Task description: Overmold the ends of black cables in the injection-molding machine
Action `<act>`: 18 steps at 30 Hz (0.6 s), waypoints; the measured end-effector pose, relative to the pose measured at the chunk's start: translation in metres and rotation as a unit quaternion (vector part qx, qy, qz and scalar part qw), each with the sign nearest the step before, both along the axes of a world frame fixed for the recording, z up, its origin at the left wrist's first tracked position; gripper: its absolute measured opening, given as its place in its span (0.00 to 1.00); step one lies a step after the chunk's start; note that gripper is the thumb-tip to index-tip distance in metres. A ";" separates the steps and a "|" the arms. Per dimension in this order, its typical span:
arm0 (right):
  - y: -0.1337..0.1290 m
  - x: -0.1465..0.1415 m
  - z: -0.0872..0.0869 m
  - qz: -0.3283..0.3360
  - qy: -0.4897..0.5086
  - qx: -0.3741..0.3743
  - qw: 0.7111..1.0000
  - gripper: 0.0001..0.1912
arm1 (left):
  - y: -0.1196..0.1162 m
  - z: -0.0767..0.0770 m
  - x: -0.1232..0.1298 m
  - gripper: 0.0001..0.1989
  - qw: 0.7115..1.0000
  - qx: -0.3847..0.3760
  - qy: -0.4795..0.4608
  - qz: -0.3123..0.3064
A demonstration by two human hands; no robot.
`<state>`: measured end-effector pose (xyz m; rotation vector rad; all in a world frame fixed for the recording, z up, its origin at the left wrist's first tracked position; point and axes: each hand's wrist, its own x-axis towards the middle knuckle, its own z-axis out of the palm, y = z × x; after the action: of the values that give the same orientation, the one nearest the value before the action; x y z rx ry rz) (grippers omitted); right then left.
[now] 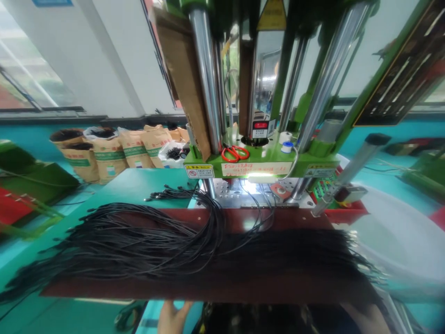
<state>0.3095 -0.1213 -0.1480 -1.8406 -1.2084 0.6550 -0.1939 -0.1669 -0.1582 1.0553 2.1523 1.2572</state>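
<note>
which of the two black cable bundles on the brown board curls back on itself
The left bundle: part of it loops round and back leftward, while the right bundle lies roughly straight.

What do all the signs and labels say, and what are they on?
No words read clearly.
Press, left label: warning triangle, red crossed-out circle; writing too small.
Press, right label: blurred.
Press, paper strip: red handwriting, blurred.
Press, red-and-white label: too small.
Press, yellow sign: blurred.
Bags: green-band print, blurred.
Wall, blue sign: cut off, blurred.
</note>
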 end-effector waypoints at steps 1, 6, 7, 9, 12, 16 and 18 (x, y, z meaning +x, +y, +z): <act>0.000 -0.002 0.002 0.003 0.001 0.000 1.000 0.17 | 0.000 0.000 0.000 0.29 1.000 -0.003 -0.005 -0.004; 0.001 -0.016 0.021 0.030 -0.005 0.012 0.999 0.13 | -0.001 0.009 0.004 0.32 1.000 -0.017 0.011 0.008; 0.001 -0.018 0.025 0.029 -0.009 0.014 0.999 0.13 | -0.001 0.011 0.004 0.32 1.000 -0.024 0.014 0.009; 0.001 -0.023 0.033 0.020 -0.015 0.012 1.000 0.14 | -0.001 0.012 0.002 0.31 0.999 -0.039 0.018 0.009; 0.001 -0.029 0.045 0.009 -0.012 0.003 1.000 0.15 | 0.000 0.011 -0.002 0.30 0.998 -0.057 0.019 0.000; 0.001 -0.035 0.057 0.007 0.013 -0.018 1.000 0.13 | 0.000 0.011 -0.001 0.30 0.999 -0.047 0.022 0.001; 0.001 -0.037 0.059 0.005 0.023 -0.024 0.999 0.13 | 0.000 0.011 0.000 0.30 0.998 -0.054 0.025 0.005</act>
<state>0.2728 -0.1199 -0.0890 -1.8514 -1.1818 0.7337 -0.1943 -0.1669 -0.1474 1.0435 2.2376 1.1169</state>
